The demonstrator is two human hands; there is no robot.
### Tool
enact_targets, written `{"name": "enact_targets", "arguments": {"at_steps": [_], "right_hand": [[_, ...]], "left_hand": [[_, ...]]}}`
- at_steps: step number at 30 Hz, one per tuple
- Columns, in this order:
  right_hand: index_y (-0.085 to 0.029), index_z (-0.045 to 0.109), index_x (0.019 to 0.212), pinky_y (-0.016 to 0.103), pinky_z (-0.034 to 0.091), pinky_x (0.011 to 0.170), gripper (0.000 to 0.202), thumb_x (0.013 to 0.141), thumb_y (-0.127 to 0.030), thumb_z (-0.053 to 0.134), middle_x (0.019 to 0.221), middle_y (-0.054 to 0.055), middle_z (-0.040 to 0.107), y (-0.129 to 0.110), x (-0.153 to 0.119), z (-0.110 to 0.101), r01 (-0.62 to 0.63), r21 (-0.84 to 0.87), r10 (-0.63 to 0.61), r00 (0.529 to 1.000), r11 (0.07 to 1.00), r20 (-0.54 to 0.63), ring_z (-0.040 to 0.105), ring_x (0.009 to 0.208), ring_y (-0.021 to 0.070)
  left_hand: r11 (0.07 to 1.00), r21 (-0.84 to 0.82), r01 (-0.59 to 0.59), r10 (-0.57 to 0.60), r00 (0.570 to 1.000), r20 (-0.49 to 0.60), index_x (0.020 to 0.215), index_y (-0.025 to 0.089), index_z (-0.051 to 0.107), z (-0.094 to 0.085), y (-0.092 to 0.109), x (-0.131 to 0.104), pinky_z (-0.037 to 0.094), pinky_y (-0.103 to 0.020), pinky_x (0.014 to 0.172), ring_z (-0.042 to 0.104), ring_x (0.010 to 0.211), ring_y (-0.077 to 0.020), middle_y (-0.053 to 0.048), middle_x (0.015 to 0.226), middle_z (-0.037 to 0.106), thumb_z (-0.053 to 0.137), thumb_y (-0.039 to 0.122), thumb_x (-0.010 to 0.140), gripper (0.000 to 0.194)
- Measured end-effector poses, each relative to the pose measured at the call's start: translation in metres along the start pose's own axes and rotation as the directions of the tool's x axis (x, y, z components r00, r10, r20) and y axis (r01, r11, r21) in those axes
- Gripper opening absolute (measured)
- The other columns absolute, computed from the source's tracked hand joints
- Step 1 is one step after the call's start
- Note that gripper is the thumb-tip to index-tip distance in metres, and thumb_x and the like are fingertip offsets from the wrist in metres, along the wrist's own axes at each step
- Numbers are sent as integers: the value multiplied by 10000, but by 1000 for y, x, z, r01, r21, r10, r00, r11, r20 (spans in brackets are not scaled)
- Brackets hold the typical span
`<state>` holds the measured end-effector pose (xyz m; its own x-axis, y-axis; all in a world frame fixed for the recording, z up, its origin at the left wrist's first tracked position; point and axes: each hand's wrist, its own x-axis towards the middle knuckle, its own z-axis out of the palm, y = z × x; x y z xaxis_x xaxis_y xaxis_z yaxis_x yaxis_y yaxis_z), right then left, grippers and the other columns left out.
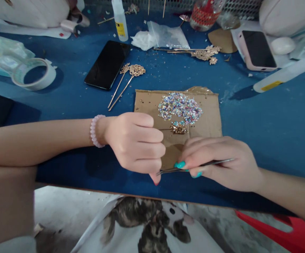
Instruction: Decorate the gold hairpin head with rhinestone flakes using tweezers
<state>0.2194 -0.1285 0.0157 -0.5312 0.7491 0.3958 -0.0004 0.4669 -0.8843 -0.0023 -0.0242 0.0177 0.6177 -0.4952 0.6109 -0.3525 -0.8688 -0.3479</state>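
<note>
My left hand (136, 144) is a closed fist over the left part of a cardboard sheet (205, 119), thumb pointing toward me. What it holds, if anything, is hidden. A gold hairpin (179, 128) lies on the cardboard, its filigree head partly covered with shiny chips; its thin stem runs left to my fist, and I cannot tell whether it is gripped. Thin metal tweezers (207, 163) are pinched in my right hand (221, 158), their tips at my left thumb. A pile of iridescent chips (180, 108) lies beyond the hairpin.
Two gold hairpins (131, 75) and a black phone (107, 65) lie left of the cardboard. More hairpins (205, 53), a plastic bag (168, 34) and a glue bottle (120, 21) are at the back. Tape (33, 74) is on the left, another bottle (279, 77) on the right.
</note>
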Motion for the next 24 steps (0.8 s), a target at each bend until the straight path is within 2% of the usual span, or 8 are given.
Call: {"name": "enact_targets", "arguments": {"at_steps": [3,5,7,8,9,11,13,24], "right_hand": [[-103,733,933,227,586,724,62,871,-105,738,820,83,768,0,0,1,25,-10,-24,1000,1000,16,707,754,107],[-88,730,929,230,585,725,61,870,-100,737,809,89,763,0,0,2,44,-21,-44,999,999,12,705,747,107],[-88,730,926,234,587,726,56,873,-103,735,808,93,764,-1,0,3,48,-21,-48,999,999,6,706,746,110],[-92,730,926,234,588,722,52,876,-105,731,810,93,766,-1,0,3,46,-15,-46,999,999,1,707,746,111],[-97,731,928,234,589,719,48,881,-107,725,815,93,768,-1,0,3,37,-6,-37,999,999,-5,707,746,110],[-111,734,928,230,590,720,42,891,-108,713,823,90,773,-2,0,4,14,25,-13,1000,1000,-24,711,750,108],[-127,740,925,225,592,725,43,895,-114,713,828,82,777,-2,-1,4,-2,59,6,998,998,-61,717,757,106],[-83,715,933,234,598,740,67,881,-122,732,854,110,773,-4,0,1,37,-18,-36,999,999,31,712,769,112]], "left_hand": [[1000,-9,4,-4,1000,-11,595,208,525,0,1,1,264,-269,414,497,505,-101,33,600,514,599,567,954,513],[981,-160,106,-81,984,158,592,210,522,-1,1,4,215,-269,403,489,498,-98,35,589,482,583,587,955,526],[913,-301,277,-143,906,399,590,210,515,-2,0,7,170,-277,401,470,485,-93,33,580,442,540,622,964,557],[892,-322,318,-153,881,448,588,210,511,-2,0,8,161,-279,403,465,482,-92,33,577,434,534,632,963,565],[902,-311,300,-156,897,415,585,209,511,-2,0,8,168,-278,403,466,482,-92,33,575,440,547,631,957,564],[970,-195,149,-114,978,177,588,206,520,-2,0,7,210,-271,403,483,487,-94,33,577,475,600,601,942,536],[998,-45,32,-33,999,-18,604,203,529,-1,1,4,260,-271,407,494,493,-99,30,588,499,628,583,932,512],[1000,-5,0,0,997,-82,554,223,551,1,0,3,285,-265,368,503,469,-102,38,542,509,658,630,887,536]]}}
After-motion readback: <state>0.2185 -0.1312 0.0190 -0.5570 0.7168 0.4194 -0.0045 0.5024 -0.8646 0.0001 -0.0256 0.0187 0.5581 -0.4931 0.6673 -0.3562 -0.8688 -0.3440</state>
